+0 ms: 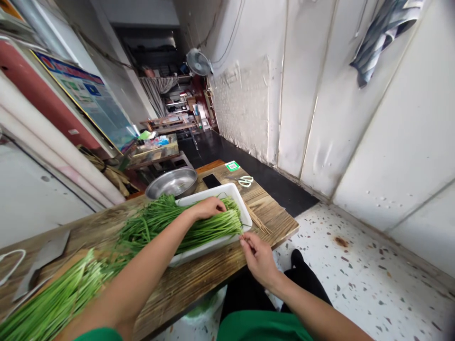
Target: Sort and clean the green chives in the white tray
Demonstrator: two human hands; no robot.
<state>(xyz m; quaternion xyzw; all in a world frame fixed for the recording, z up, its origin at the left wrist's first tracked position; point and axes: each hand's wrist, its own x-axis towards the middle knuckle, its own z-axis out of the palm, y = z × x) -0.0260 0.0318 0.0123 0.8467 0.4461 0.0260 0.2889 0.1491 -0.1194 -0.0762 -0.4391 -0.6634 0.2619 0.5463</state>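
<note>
Long garlic chives point(213, 230) lie in a white tray point(245, 213), their pale cut ends to the right and leafy tops spilling over its left end. My left hand point(209, 207) reaches over them, its fingers curled down into the stalks near the pale ends; the fingertips are partly hidden. At the tray's near right corner, my right hand point(260, 258) is closed in a pinch. Whatever thin thing it pinches is too small to make out. Several thin bamboo skewers point(259, 219) rest on the table just beyond the tray's right end.
The wooden table point(213, 270) also bears a metal bowl point(172, 183), a black phone point(211, 181), scissors point(245, 181) and a green code card point(232, 166). At left are a cleaver point(53, 248) and another chive bundle point(53, 298). A white wall point(309, 94) stands at right.
</note>
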